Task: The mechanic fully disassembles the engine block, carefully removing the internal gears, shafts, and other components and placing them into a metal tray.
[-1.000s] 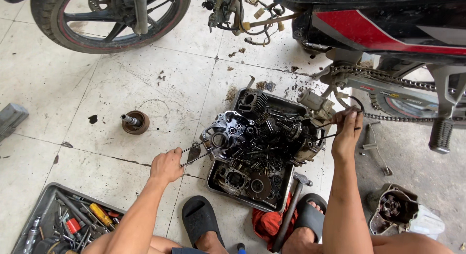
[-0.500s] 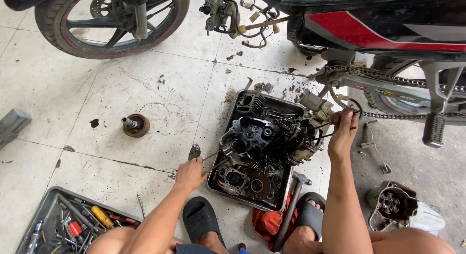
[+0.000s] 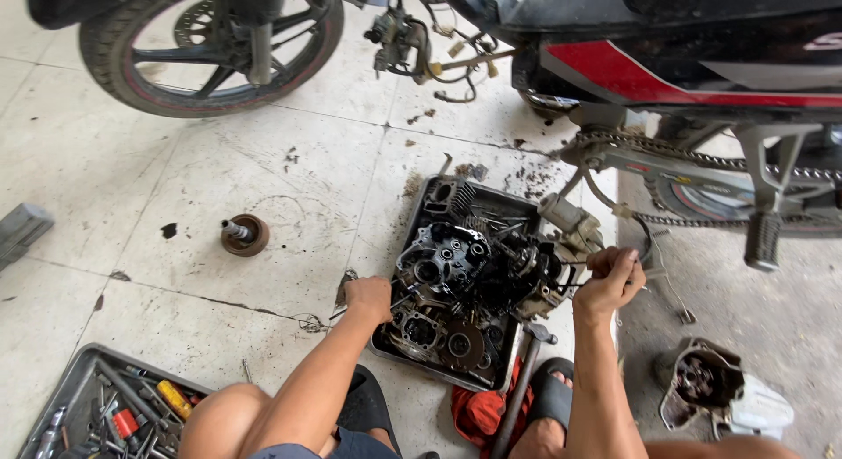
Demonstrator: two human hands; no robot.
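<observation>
A dismantled, greasy engine (image 3: 478,275) lies in a dark metal tray (image 3: 441,189) on the tiled floor. My left hand (image 3: 368,298) is closed at the tray's left edge, against the engine's left side, next to a small tool (image 3: 344,290) lying on the floor. My right hand (image 3: 611,279) is at the engine's right side, fingers closed on a thin black cable (image 3: 645,241) beside a grey motor part (image 3: 572,222). Whether the left hand grips anything is unclear.
A motorcycle (image 3: 667,56) stands across the top, front wheel (image 3: 210,47) at left, chain (image 3: 702,161) and footpeg (image 3: 761,241) at right. A round rusty part (image 3: 244,234) is on the floor. Tool tray (image 3: 105,406) at lower left, hammer (image 3: 519,384), red rag (image 3: 478,411), engine cover (image 3: 702,393).
My left hand moved right across the floor from near the small tool to the tray's left edge. My right hand stayed at the engine's right side.
</observation>
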